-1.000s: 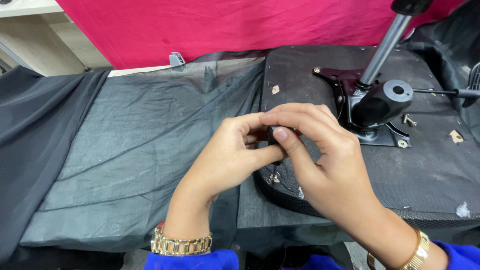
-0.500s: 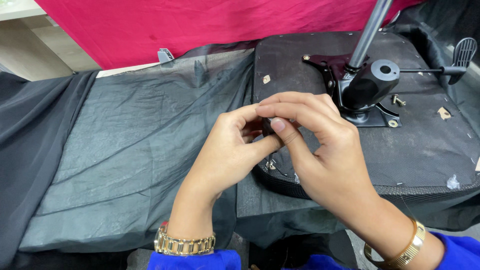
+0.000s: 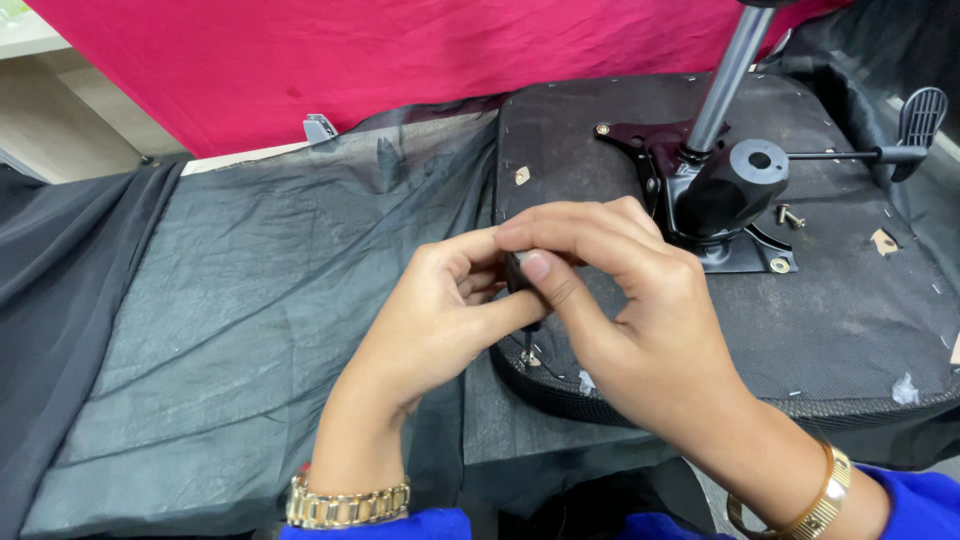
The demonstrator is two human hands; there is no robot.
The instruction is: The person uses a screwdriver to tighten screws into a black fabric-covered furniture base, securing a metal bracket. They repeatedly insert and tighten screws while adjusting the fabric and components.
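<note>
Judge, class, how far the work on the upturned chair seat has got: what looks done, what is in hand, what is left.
Done: the black mechanism plate sits on the seat underside, a bolt head showing at its far corner.
In hand: the left hand and right hand pinch a small dark part between the fingertips; what it is cannot be told.
Left: a loose bolt lies beside the plate, not yet fitted.

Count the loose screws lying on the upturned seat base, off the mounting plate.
1 clear: a loose screw on the seat base, right of the black mechanism. The hands may hide others.
</note>
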